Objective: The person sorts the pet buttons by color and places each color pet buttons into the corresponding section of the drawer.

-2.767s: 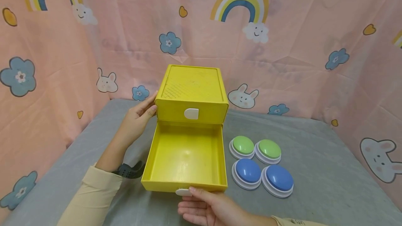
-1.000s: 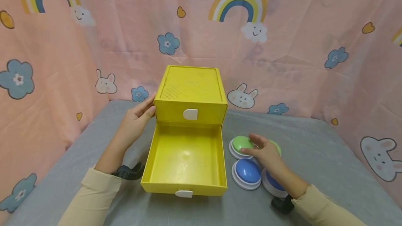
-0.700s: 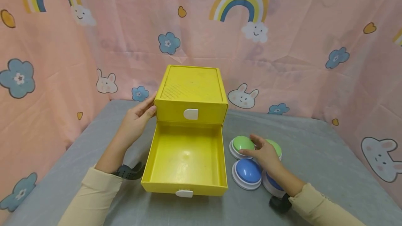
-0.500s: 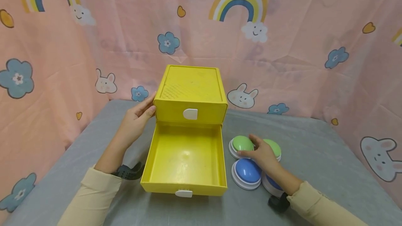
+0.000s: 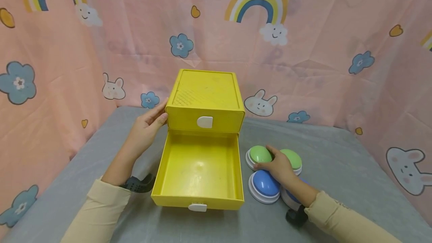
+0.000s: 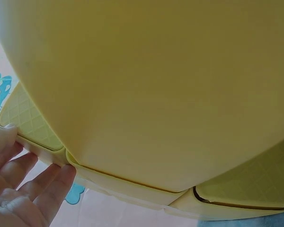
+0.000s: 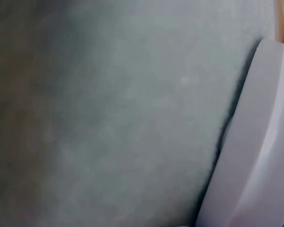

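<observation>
In the head view, a yellow two-drawer box [image 5: 206, 89] stands mid-table, its lower drawer [image 5: 199, 168] pulled out and bare inside. My left hand [image 5: 143, 132] rests against its left side, thumb by the front corner. In the left wrist view, its fingertips [image 6: 64, 177] touch the yellow casing [image 6: 123, 179]. My right hand [image 5: 280, 164] is curled about the right side of a green dome button [image 5: 260, 155] on a white base, thumb at its near edge. A second green dome button [image 5: 291, 159] is partly behind the hand. The other right fingers are hidden.
A blue dome button [image 5: 266, 183] sits just in front, and another blue dome button [image 5: 293, 194] is mostly hidden under the right wrist. Grey cloth [image 5: 357, 190] covers the table. A pink patterned curtain [image 5: 216, 48] encloses the back and sides.
My right hand has left the lower drawer's white handle and moved right to the green dome buttons. Over the last second it closes in slightly leftward. The left hand stays put.
</observation>
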Demonstrator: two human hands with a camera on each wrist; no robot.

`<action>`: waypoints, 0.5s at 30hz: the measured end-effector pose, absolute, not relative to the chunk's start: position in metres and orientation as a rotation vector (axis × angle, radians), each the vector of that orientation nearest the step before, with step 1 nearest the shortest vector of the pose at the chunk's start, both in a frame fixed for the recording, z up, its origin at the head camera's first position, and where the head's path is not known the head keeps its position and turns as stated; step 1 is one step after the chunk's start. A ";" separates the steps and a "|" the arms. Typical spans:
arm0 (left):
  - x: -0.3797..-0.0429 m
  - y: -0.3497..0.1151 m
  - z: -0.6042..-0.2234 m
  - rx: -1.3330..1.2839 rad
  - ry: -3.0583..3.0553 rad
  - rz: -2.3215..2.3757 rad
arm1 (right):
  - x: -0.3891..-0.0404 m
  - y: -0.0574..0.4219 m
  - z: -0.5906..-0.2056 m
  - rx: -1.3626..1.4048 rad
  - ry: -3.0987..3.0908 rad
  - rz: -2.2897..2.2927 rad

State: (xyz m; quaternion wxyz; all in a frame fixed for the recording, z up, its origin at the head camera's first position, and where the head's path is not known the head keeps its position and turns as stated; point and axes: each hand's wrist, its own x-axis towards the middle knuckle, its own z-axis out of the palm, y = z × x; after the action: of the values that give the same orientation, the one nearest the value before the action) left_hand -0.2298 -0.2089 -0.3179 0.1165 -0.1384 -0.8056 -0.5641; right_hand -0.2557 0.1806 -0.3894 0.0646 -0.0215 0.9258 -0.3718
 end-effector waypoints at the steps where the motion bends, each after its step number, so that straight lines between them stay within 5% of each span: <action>1: -0.230 -0.209 -0.318 -0.406 -2.360 -1.650 | -0.255 0.180 -0.390 -0.060 2.794 -1.128; 15: -0.230 -0.208 -0.316 -0.391 -2.374 -1.648 | -0.249 0.180 -0.380 0.023 2.848 -1.243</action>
State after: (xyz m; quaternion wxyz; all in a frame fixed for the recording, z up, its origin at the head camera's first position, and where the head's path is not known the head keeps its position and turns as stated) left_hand -0.2296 -0.2085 -0.3164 0.1123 -0.1333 -0.8089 -0.5615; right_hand -0.2495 0.1803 -0.3796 0.0171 0.0075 0.9163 -0.4001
